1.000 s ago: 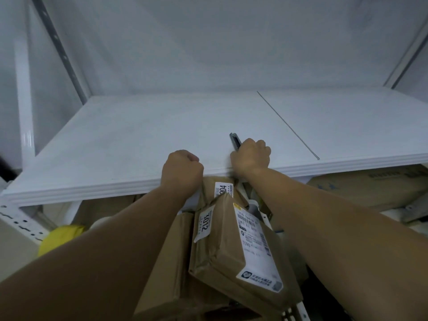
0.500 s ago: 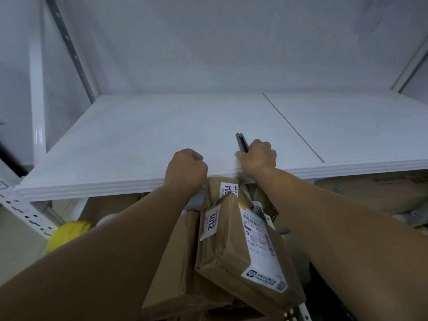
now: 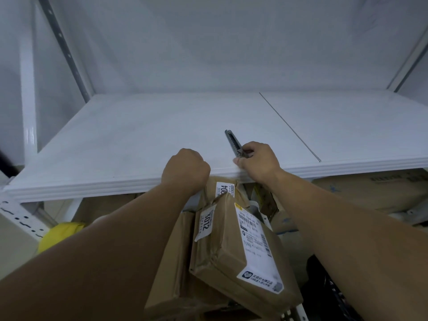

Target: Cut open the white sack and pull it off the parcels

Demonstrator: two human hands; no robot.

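Note:
My right hand [image 3: 259,162] rests on the front edge of a white shelf board [image 3: 143,135], fingers closed on the near end of a grey utility knife [image 3: 232,142] that lies on the board pointing away. My left hand [image 3: 185,170] is a closed fist at the shelf's front edge; what it grips, if anything, is hidden beneath it. Below my arms several brown parcels hang together, the biggest one [image 3: 234,249] with white labels. No white sack is clearly visible.
The white shelf fills the middle, with a seam [image 3: 289,126] running across it. White perforated uprights [image 3: 16,214] stand at the left. A yellow object [image 3: 60,232] lies low left. A large cardboard box [image 3: 370,193] sits under the shelf at right.
My right hand has opened a little and moved back along the knife, so more of the knife shows on the shelf. My left fist stays put.

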